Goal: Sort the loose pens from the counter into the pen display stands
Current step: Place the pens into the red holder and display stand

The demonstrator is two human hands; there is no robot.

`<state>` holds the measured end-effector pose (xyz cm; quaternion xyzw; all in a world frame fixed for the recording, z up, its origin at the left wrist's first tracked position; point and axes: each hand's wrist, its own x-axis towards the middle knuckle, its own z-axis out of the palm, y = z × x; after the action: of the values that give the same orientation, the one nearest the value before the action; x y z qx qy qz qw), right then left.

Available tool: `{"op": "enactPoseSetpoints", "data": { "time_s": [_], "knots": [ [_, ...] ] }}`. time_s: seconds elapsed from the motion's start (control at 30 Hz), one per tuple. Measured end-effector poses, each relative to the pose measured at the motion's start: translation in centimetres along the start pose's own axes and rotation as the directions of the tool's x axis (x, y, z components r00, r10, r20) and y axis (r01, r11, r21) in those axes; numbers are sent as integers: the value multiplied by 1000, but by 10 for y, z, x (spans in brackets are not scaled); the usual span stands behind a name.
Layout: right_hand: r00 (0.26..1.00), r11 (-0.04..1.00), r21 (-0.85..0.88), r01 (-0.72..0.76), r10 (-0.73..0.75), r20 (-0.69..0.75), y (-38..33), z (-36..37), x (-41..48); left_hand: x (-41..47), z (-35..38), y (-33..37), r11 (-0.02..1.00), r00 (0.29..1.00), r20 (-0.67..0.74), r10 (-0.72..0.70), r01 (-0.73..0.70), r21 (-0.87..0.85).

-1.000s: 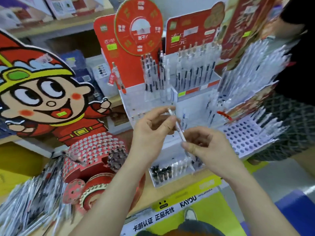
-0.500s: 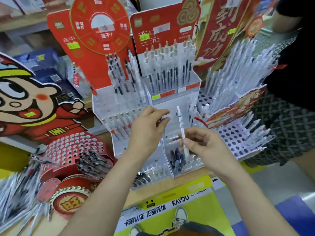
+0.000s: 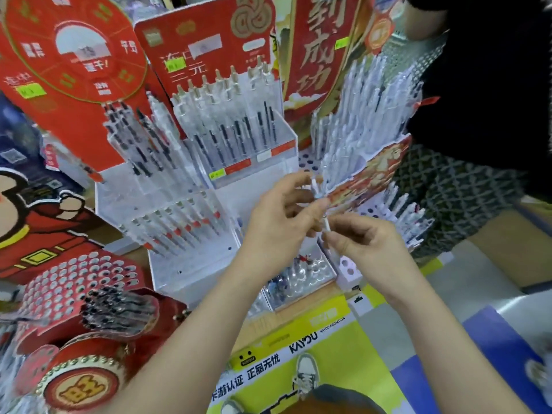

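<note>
- Left hand (image 3: 277, 216) had closed in since half a second earlier: it was then apart from the pen (image 3: 326, 225), which only the right hand (image 3: 367, 249) carried. Now both were on it.
- Both hands had also shifted over toward the white holed stand (image 3: 358, 130), away from the clear stand (image 3: 268, 150).
- Left hand state: thumb and fingers pinched the pen's upper part, with its top poking out just above them.
- Right hand state: fingertips pinched the pen's lower end.
- Pen location: held between the two hands, near upright with a slight tilt, in the air and not yet in any slot. Its top was just in front of the white holed stand's lower tier.
- Done, as far as could be seen: the white holed stand beyond the right hand was densely filled on its upper tiers. The clear stand beyond the left hand carried rows of pens. A red round stand (image 3: 74, 279), well off to the left hand's side, held a dark cluster.
- Left: empty holes showed in the white stand's lower tiers and across most of the red one.
- Remaining loose pens on the bench (image 3: 286, 316) could not be counted, as that side was blurred.
- My judgement: mid-task, with this pen being checked or readied before slotting.
- Another person (image 3: 478, 204) stood past the right hand, close to the stand.
</note>
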<state>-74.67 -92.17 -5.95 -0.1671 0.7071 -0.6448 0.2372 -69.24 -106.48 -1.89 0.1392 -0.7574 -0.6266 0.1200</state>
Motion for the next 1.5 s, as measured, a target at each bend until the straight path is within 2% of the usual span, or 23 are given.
{"op": "enactPoseSetpoints", "data": {
  "time_s": [0.1,0.17,0.27,0.33,0.4,0.5,0.67,0.77,0.9,1.0,1.07,1.13,1.23,1.3,1.4,1.43,1.5],
  "knots": [
    [996,999,-22,27,-29,-80,6,-21,-9,11,22,-5,998,999,-42,28,-30,-56],
    [956,995,-73,72,-89,-279,12,-44,-14,16,38,-9,998,998,-14,65,-66,-17],
    [777,995,-83,53,-93,-623,35,-85,-17,21,64,-20,997,998,41,47,-49,56],
    [691,998,-50,-27,-18,-723,57,-105,-16,24,81,-33,990,996,81,25,-36,137],
    [700,991,56,-120,124,-703,78,-112,-14,27,99,-46,981,994,108,18,-38,188],
    [747,953,186,-241,304,-591,99,-108,-14,34,118,-63,972,992,128,19,-48,228],
    [778,921,230,-315,390,-492,109,-100,-11,45,135,-83,942,987,125,98,-133,308],
    [800,921,217,-325,390,-456,107,-97,-10,50,137,-90,911,978,170,120,-177,374],
    [841,934,231,-272,347,-414,101,-89,-8,55,141,-95,775,906,359,226,-390,497],
    [859,942,189,-277,331,-391,104,-89,-6,60,146,-96,564,818,506,274,-562,604],
    [864,945,160,-287,327,-383,104,-90,-7,66,147,-96,496,817,542,198,-560,664],
    [871,949,140,-282,315,-378,101,-90,-8,72,147,-94,524,853,505,133,-493,694],
    [861,952,147,-269,306,-406,96,-90,-9,71,148,-90,603,878,460,129,-438,667],
    [823,951,110,-288,305,-480,94,-90,-10,67,147,-85,638,880,463,110,-420,646],
    [767,969,23,-245,208,-607,85,-89,-13,58,138,-78,706,890,448,85,-371,604],
    [765,977,12,-214,175,-619,79,-88,-13,52,131,-74,734,903,416,105,-353,580],
    [807,988,-11,-157,122,-578,64,-82,-11,36,114,-66,788,936,314,159,-312,530]
  ]
}}
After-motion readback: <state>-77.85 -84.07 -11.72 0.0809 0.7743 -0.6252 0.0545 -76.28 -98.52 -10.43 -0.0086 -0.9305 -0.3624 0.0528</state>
